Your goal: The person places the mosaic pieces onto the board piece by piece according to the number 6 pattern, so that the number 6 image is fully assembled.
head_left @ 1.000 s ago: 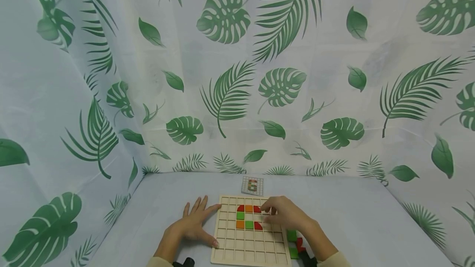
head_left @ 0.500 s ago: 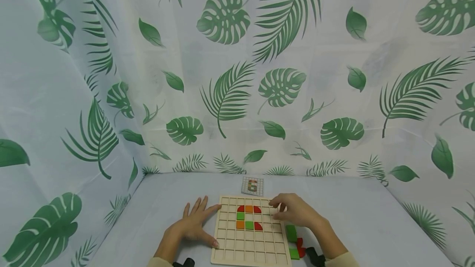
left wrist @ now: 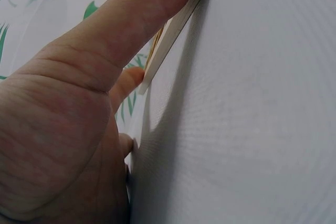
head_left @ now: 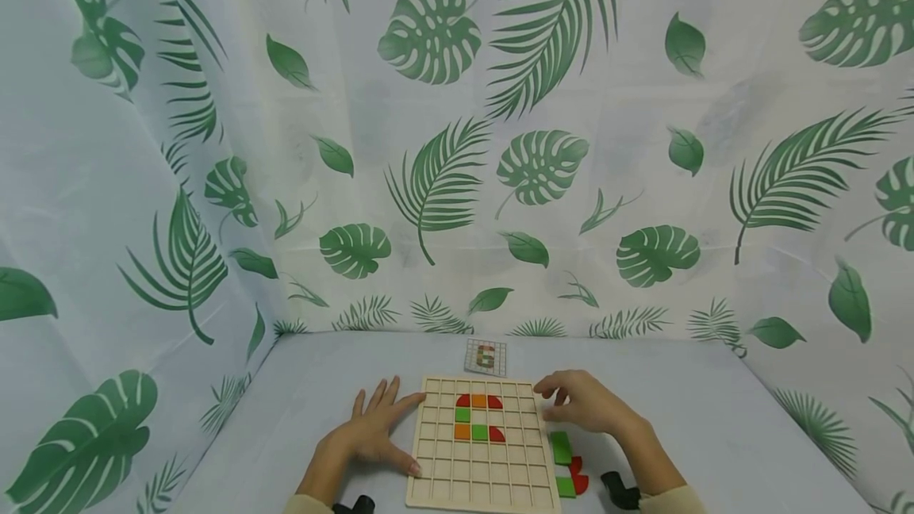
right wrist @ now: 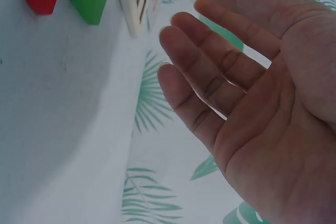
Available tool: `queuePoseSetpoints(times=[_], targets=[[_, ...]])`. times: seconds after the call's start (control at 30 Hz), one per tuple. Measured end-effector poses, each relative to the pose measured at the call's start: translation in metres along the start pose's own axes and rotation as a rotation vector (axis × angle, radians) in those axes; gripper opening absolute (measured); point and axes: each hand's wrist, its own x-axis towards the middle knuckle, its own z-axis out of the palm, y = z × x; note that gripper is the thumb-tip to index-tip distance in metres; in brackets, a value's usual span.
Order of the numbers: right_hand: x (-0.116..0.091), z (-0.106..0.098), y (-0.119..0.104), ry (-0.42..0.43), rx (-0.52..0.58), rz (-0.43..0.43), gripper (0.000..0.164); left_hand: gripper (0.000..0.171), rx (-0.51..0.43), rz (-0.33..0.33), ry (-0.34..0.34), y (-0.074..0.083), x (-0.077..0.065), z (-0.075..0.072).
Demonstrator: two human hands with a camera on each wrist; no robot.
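Observation:
A pale wooden grid board (head_left: 464, 490) lies on the table with red, orange and green pieces set in its upper middle cells. Spread along the board's left edge is my left hand (head_left: 371, 431), its thumb and index fingertip touching the rim. In the left wrist view the thumb (left wrist: 136, 14) presses the side of the board (left wrist: 170, 38). My right hand (head_left: 589, 403) hovers at the board's upper right edge with relaxed fingers and nothing in them; the right wrist view shows its bare palm (right wrist: 262, 114). Among the set pieces are an orange square (head_left: 462, 432) and a red quarter-round (head_left: 496, 435).
Right of the board lie loose green pieces (head_left: 561, 448) and red pieces (head_left: 580, 484). Behind it rests a small card (head_left: 485, 357) printed with a coloured figure on a grid. Dark wrist gear (head_left: 620, 490) shows near my right sleeve. Leaf-patterned cloth (head_left: 457, 205) surrounds the table.
My right hand has drawn away to the right, from over the red pieces on the board to its right edge. The left hand and the set pieces stay as they were.

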Motion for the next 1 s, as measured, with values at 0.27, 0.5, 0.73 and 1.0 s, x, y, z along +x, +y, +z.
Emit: queuePoseSetpoints(times=[0.27, 0.5, 0.73, 1.0], targets=[[-0.002, -0.002, 0.008, -0.047, 0.058, 0.091, 0.027, 0.119, 0.000, -0.014, -0.009, 0.000, 0.000, -0.001], [-0.004, -0.004, 0.013, -0.092, 0.072, 0.083, 0.024, 0.119, -0.011, -0.014, -0.014, 0.001, 0.000, -0.002], [-0.008, -0.002, 0.015, -0.193, 0.049, 0.077, 0.026, 0.120, -0.005, -0.020, -0.016, 0.002, -0.001, -0.002], [-0.010, 0.005, 0.015, -0.239, 0.019, 0.101, 0.032, 0.120, 0.000, -0.012, -0.010, 0.001, 0.000, -0.001]])
